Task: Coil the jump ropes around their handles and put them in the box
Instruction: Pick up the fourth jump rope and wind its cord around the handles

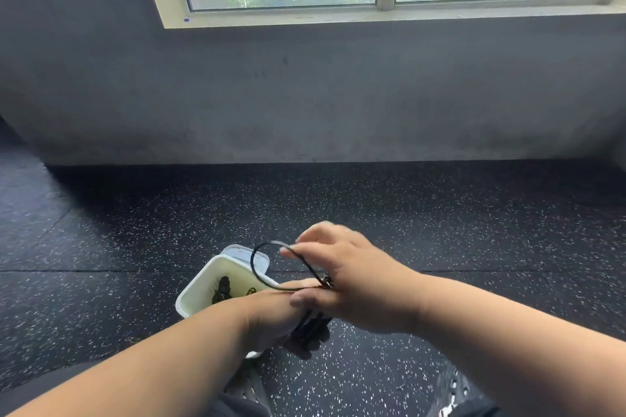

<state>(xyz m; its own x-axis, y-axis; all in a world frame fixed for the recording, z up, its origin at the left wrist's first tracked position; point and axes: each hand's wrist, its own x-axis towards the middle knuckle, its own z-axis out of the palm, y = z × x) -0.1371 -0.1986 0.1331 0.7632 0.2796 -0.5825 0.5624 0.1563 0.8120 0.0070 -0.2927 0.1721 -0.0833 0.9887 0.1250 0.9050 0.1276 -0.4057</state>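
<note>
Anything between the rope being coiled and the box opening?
Nothing visible blocks it. The box sits open just beyond the left hand, its lid off behind it. Dark coiled ropes already lie inside, with room beside them. The right hand pinches the rope.

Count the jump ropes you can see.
2, maybe more. One jump rope is in the hands, its handles gripped low. One coiled rope lies in the box; the arms hide part of the box.
</note>
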